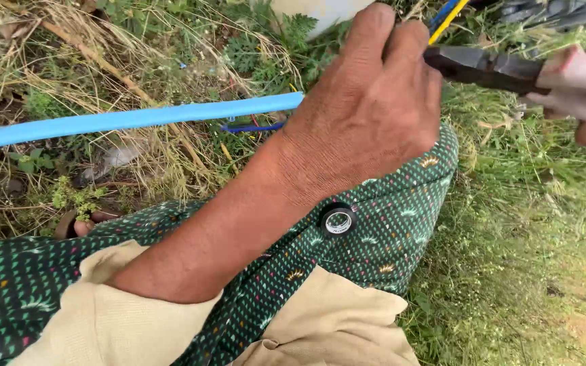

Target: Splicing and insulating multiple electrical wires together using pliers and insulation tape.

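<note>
Left hand (367,102) clenched on blue cable (130,120); right hand (578,88) grasps pliers (483,68) beside it. Best keep cable taut.

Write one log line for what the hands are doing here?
left hand: grips wires by blue pipe | right hand: holds pliers at wires | tape roll: on lap

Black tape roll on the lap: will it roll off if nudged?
Probably. The black tape roll is round and sits unheld on sloping green patterned cloth, so a nudge could send it off. It looks small, likely light. Left hand is busy at the wires.
</note>
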